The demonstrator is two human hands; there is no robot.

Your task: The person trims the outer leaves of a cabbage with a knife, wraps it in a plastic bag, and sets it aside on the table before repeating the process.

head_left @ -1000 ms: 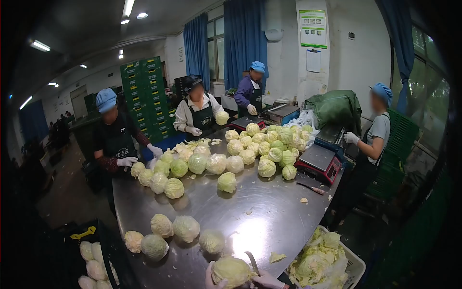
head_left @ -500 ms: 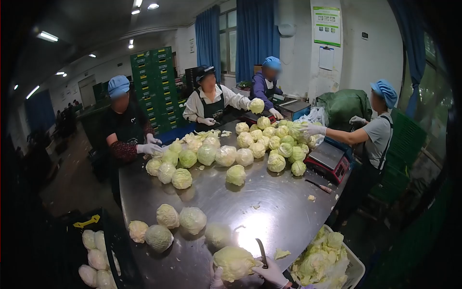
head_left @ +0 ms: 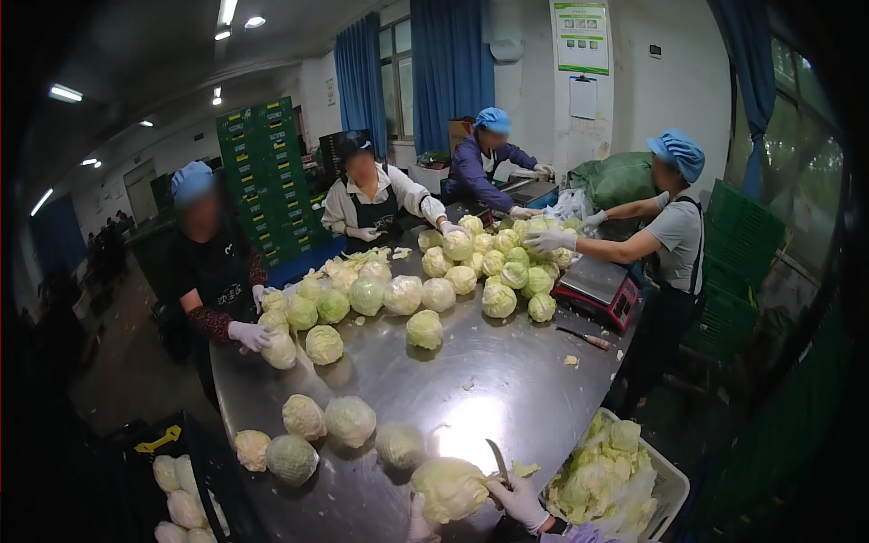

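Observation:
A pale green cabbage point(head_left: 448, 489) is at the near edge of the metal table. My gloved left hand point(head_left: 421, 522) supports it from the left, its fingers partly hidden by the head. In my gloved right hand point(head_left: 520, 504), on the cabbage's other side, is a knife point(head_left: 495, 457) with its curved blade pointing up. The fingers of that hand are wrapped round the handle, close against the cabbage. Just beyond the blade lies a loose leaf point(head_left: 525, 469). Another cabbage point(head_left: 399, 444) rests directly behind the one I hold.
Several cabbages, including one at the left point(head_left: 292, 460), lie on the steel table point(head_left: 507, 371). A white crate point(head_left: 672, 489) of trimmed leaves stands right; a dark crate point(head_left: 195, 434) holds cabbages left. Farther off are a scale point(head_left: 597, 290), another knife point(head_left: 584, 338) and several co-workers.
The view has shifted slightly. My right hand and knife have moved a little right. The left co-worker now grasps a cabbage, and the white-sleeved co-worker's raised cabbage is down at the heap.

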